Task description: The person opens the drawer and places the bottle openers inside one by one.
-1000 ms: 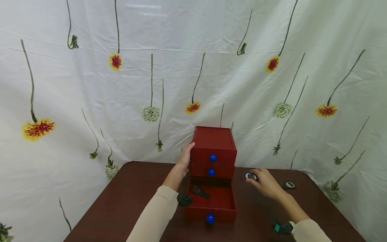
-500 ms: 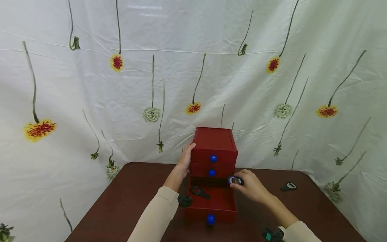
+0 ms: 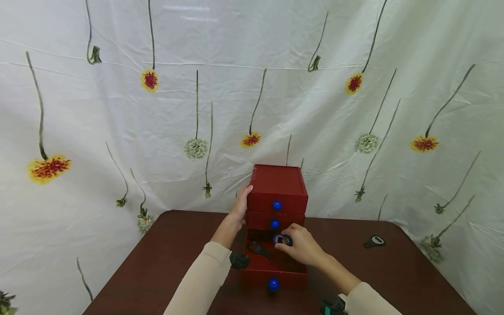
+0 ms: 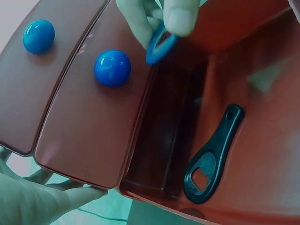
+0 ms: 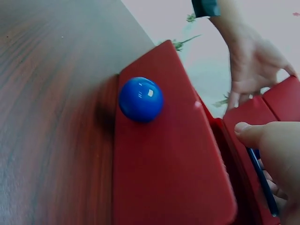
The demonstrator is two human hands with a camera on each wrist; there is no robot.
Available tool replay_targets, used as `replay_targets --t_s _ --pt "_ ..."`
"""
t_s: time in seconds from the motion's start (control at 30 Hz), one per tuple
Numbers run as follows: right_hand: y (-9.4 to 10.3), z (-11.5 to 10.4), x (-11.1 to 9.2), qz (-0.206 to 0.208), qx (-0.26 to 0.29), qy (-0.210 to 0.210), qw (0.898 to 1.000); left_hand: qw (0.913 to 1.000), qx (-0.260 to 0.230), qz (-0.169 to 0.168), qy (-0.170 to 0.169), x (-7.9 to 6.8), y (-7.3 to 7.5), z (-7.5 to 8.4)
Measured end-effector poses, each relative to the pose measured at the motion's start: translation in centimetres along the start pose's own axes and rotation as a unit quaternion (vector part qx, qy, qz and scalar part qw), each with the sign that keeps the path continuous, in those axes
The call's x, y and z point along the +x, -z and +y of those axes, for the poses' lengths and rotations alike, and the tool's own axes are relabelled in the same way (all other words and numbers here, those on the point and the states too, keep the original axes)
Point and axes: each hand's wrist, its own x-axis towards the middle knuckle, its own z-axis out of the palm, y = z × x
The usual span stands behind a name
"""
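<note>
A red three-drawer box [image 3: 278,186] stands at the back of the brown table [image 3: 165,258]. Its bottom drawer [image 3: 263,267] is pulled out, and a black bottle opener [image 3: 260,250] lies inside it. My right hand [image 3: 285,243] pinches a blue-rimmed bottle opener [image 3: 281,239] just over the open drawer, below the middle drawer's blue knob [image 3: 274,224]. In the left wrist view the blue opener [image 4: 160,42] hangs from my fingertips [image 4: 180,16] above the black opener [image 4: 213,157]. My left hand [image 3: 242,199] rests flat against the box's left side with straight fingers [image 5: 253,61].
Another black bottle opener [image 3: 374,241] lies on the table far to the right. A white cloth printed with flowers [image 3: 197,109] hangs close behind the box. The drawer front with its blue knob [image 5: 140,99] juts toward me.
My right hand carried the blue-rimmed opener leftward from the table beside the box to above the open bottom drawer. The left hand stayed on the box.
</note>
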Motion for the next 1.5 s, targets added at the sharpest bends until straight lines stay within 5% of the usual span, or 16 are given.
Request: replay_targets --t_s 0.3,0.5,0.63,1.0,1.5 --pt "-1.9 -0.4 1.0 0.028 -0.031 0.009 0.999 1.0000 0.001 0.002 0.003 0.2 0.0 0.1" --pt "-2.5 0.5 1.2 0.109 -0.117 0.012 0.987 1.0000 0.003 0.007 -0.002 0.3 0.0 0.2" --pt "-2.2 1.1 1.0 0.138 -0.107 0.007 0.985 1.0000 0.007 0.004 0.001 0.2 0.1 0.2" --pt "-0.3 1.2 0.3 0.113 -0.038 -0.035 0.992 1.0000 0.004 0.005 0.000 0.4 0.3 0.2" --pt "3.2 2.6 -1.3 0.103 -0.038 -0.083 0.991 1.0000 -0.004 0.000 0.004 0.5 0.2 -0.2"
